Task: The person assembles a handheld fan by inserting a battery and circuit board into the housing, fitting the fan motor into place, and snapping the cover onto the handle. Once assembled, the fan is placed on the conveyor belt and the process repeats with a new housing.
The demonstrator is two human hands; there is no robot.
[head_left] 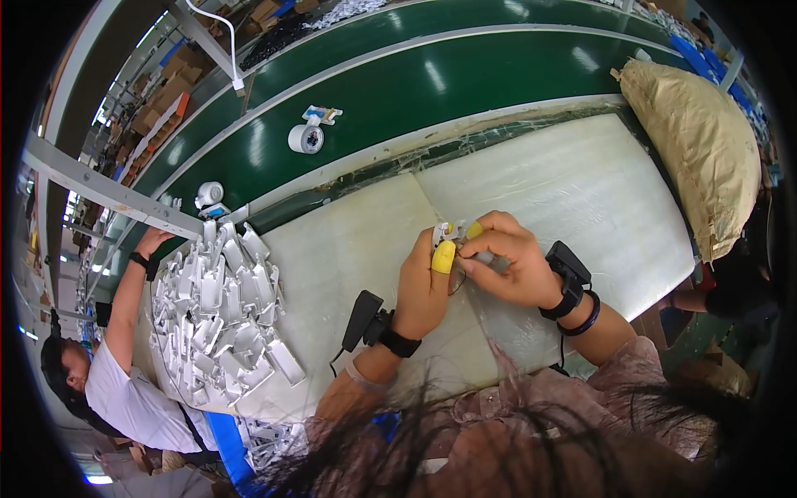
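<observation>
Both my hands meet above the pale padded sheet in the middle of the worktable. My left hand [422, 284] pinches a small white plastic part [441, 233], with a yellow finger cot on its thumb. My right hand [513, 264] is closed close against the same part, its fingertips drawn together, and it wears a yellow cot on one finger. Whatever lies between those right fingertips is mostly hidden; a greyish bit shows below them. To the left lies a heap of white plastic parts [217, 309], elongated and channel-shaped.
Beyond the padded sheet [573, 178] runs a green conveyor belt [374, 95], carrying a white round-headed device [307, 137] and another [209, 196]. A large tan sack [693, 149] stands at right. A co-worker [137, 382] reaches toward the belt at left, beside a metal frame [108, 191].
</observation>
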